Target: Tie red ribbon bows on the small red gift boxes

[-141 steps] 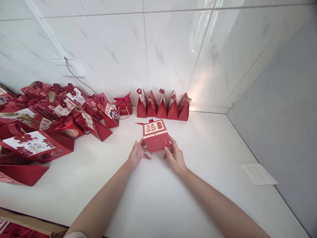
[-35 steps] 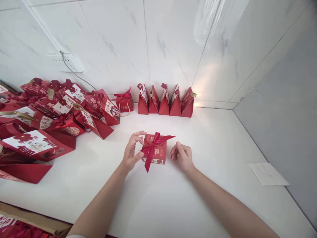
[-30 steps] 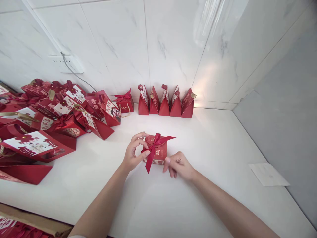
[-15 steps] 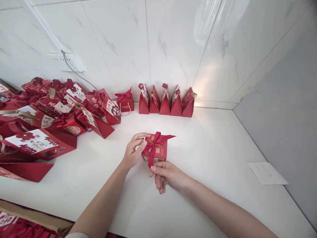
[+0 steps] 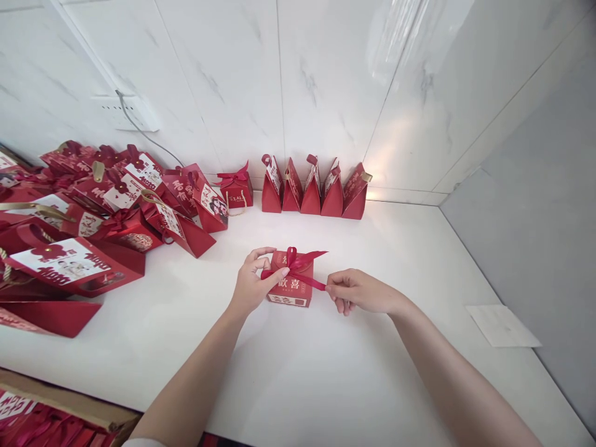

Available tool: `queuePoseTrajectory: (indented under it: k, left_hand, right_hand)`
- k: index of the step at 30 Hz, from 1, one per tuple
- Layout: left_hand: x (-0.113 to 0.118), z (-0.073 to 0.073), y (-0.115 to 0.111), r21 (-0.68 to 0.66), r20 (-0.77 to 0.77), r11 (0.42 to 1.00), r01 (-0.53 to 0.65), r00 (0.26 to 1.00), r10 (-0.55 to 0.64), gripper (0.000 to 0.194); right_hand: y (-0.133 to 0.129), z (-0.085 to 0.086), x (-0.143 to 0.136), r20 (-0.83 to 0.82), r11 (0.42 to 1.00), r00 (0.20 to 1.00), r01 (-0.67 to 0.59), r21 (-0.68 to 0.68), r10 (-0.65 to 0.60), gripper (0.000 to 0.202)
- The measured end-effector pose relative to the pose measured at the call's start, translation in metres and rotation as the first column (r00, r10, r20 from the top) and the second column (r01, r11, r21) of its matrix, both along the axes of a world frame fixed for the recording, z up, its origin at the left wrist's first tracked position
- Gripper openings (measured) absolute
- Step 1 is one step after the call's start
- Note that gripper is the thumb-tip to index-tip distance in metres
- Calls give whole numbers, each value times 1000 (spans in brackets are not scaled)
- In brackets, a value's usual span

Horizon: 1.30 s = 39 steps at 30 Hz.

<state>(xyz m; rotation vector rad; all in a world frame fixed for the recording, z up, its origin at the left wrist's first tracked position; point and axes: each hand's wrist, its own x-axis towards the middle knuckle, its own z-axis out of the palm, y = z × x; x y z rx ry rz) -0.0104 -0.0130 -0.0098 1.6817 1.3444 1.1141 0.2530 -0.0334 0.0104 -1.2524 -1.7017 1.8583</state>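
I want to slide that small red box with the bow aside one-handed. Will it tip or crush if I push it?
The small red box sits flat on the white counter, so it probably slides rather than tips. It looks like thin card, likely light and easy to dent. The ribbon seems floppy: the right hand pinches one tail, the left hand a loop.

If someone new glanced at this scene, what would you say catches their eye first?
Probably the small red box at the middle of the white counter, with the left hand and right hand each pinching an end of its red ribbon. Next, the heap of red gift bags at far left, and five pointed red boxes lined along the tiled wall.
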Motion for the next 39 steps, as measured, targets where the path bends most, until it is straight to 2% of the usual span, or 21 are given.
queuePoseTrajectory:
  k: [2, 4, 6, 8, 10, 12, 16, 21, 24, 26, 28, 29, 31, 33, 34, 36, 39]
  left_hand:
    - [0, 0, 0, -31, 18, 999, 6, 1000, -5, 38]
    - [0, 0, 0, -59, 32, 998, 5, 999, -3, 38]
    - [0, 1, -1, -81, 45, 997, 7, 999, -3, 39]
    - [1, 1, -1, -96, 58, 995, 11, 998, -6, 39]
    - [1, 1, -1, -98, 61, 995, 11, 998, -5, 39]
    - [1, 1, -1, -94, 57, 996, 9, 998, -4, 39]
    - [1, 1, 0, -81, 48, 997, 9, 999, -5, 40]
    - [1, 2, 0, -85, 37, 996, -10, 999, 14, 41]
    - [1, 1, 0, -85, 40, 996, -12, 999, 16, 41]
    - [1, 1, 0, -79, 42, 997, -6, 999, 9, 40]
    - [1, 1, 0, -75, 44, 997, -3, 999, 7, 39]
    - [1, 1, 0, -74, 43, 997, -4, 999, 7, 39]
    - [1, 1, 0, -76, 40, 997, -5, 999, 9, 39]
    - [2, 2, 0, -82, 34, 997, -8, 999, 11, 40]
    - [2, 2, 0, -84, 33, 996, -9, 999, 11, 40]
    - [2, 2, 0, -85, 37, 996, -8, 999, 11, 40]
    - [2, 1, 0, -77, 44, 997, -4, 999, 7, 40]
  right_hand:
    - [3, -6, -1, 26, 999, 999, -23, -25, 24, 30]
    - [6, -10, -2, 31, 999, 999, 40, -17, -39, 28]
    - [9, -12, -5, -3, 973, 973, 230, 24, -230, 31]
    - [10, -13, -7, -119, 898, 896, 436, 58, -427, 39]
    - [12, -15, -10, -265, 850, 831, 523, 70, -490, 44]
    - [12, -17, -11, -354, 867, 826, 493, 73, -439, 43]
    - [13, -16, -6, -360, 909, 857, 413, 51, -369, 36]
    - [9, -1, 4, -340, 926, 874, 377, 26, -346, 36]
    - [3, 11, 8, -286, 956, 921, 291, 48, -266, 37]
    - [0, 15, 10, -171, 961, 959, 247, 122, -225, 37]
    - [-1, 13, 10, 20, 924, 971, 222, 310, -240, 34]
    - [-1, 11, 9, 120, 880, 958, 184, 438, -260, 32]
    - [-1, 5, 8, 261, 748, 924, 39, 663, -280, 28]
    - [-2, 3, 6, 328, 628, 916, -116, 769, -233, 36]
    - [-4, 5, 5, 347, 596, 917, -169, 785, -197, 43]
    - [-10, 12, 5, 370, 576, 917, -225, 786, -146, 52]
    - [-24, 29, 7, 381, 610, 915, -228, 759, -133, 53]
